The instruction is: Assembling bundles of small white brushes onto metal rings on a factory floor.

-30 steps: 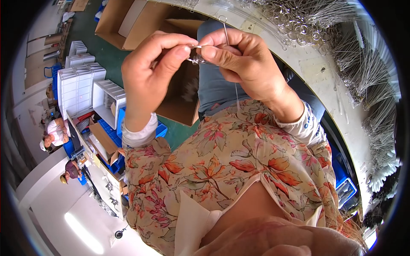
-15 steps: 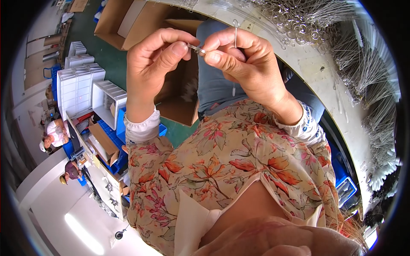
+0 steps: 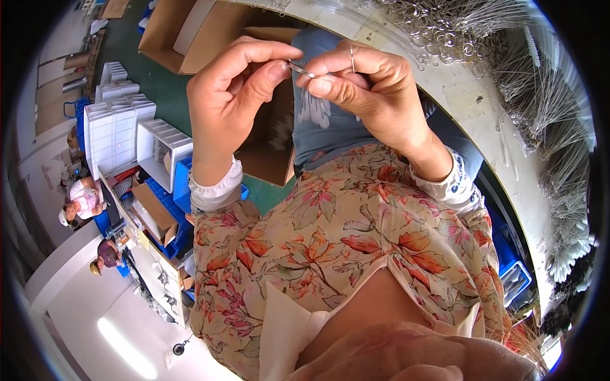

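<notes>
Over my lap, both hands meet at a thin shiny metal wire piece [image 3: 300,69], perhaps a ring or loop. My left hand [image 3: 230,98] is closed, with thumb and forefinger at the piece's left end. My right hand [image 3: 378,89] pinches its other end between thumb and forefinger. Below the right fingertips hangs a cluster of white-tipped wire brushes [image 3: 314,112]; how they join the metal piece is hidden by the fingers. A straight thin wire [image 3: 352,58] shows against the right forefinger.
To the right, a curved pale bench [image 3: 473,105] carries a heap of wire brushes with looped ends [image 3: 540,95]. An open cardboard box [image 3: 264,155] stands beside my legs. White crates [image 3: 117,130] are stacked at the left. Two people [image 3: 82,200] are farther off.
The white-tipped brushes now show hanging under my right fingertips. The looped wire end that stood above my right hand is gone from there. My left forefinger has straightened somewhat.
</notes>
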